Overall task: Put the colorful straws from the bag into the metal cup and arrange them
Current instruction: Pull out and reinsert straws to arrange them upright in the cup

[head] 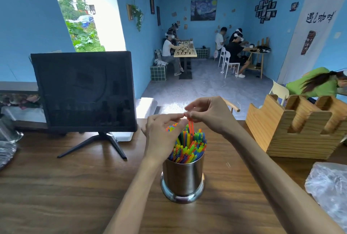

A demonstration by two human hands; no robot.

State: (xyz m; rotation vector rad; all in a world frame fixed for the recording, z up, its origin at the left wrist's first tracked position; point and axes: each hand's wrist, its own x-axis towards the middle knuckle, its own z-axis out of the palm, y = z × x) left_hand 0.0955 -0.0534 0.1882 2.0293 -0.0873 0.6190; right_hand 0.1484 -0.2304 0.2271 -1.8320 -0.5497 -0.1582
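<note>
the metal cup [183, 175] stands upright on the wooden table [75, 186], and everything here is placed from it. the colorful straws [189, 146] stand packed inside it, fanned above its rim, their long axes near vertical with a lean away from the cup's centre. two orange straws [191, 126] rise higher than the rest, straight up over the cup's far side. the right hand [208, 114] hovers directly above the cup and pinches the tops of those orange straws between thumb and fingertips. the left hand [162, 130] is above and to the left of the cup, fingers curled around a few straw ends on that side, fingertips almost meeting the right hand's. the coming move likely turns on the orange pair's axis: pushed straight down along it, they would sink level with the bundle. the right hand is nearer for that. the plastic bag [328, 186] lies crumpled well to the right of the cup.
</note>
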